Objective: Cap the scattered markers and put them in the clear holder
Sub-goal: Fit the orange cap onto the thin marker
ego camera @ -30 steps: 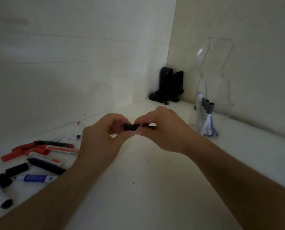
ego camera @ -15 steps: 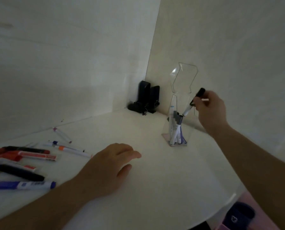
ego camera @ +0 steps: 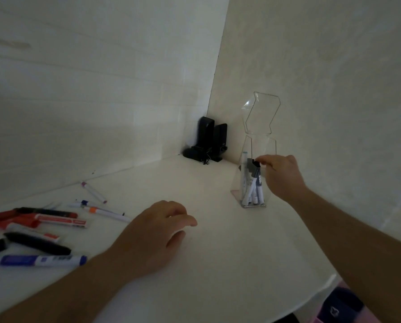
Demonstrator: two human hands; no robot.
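Observation:
The clear holder (ego camera: 261,145) stands at the right near the wall, its lid flipped up, with several white markers inside. My right hand (ego camera: 282,176) is at its open top, fingertips pinched on the black cap of a marker (ego camera: 256,164) that stands inside the holder. My left hand (ego camera: 158,231) rests palm down on the white table (ego camera: 218,276), fingers loosely curled, holding nothing. Scattered markers lie at the left: a blue one (ego camera: 38,261), a black one (ego camera: 37,243), red ones (ego camera: 55,221) and thin white pens (ego camera: 106,212).
Two black upright blocks (ego camera: 210,141) with a cable sit in the corner where the walls meet. The table's rounded edge runs at the lower right, with a dark blue and pink item (ego camera: 341,306) below it.
One second ago both hands pressed a cap onto a marker. Then my right hand carried it to the holder and lowered it in; my left hand dropped to the table.

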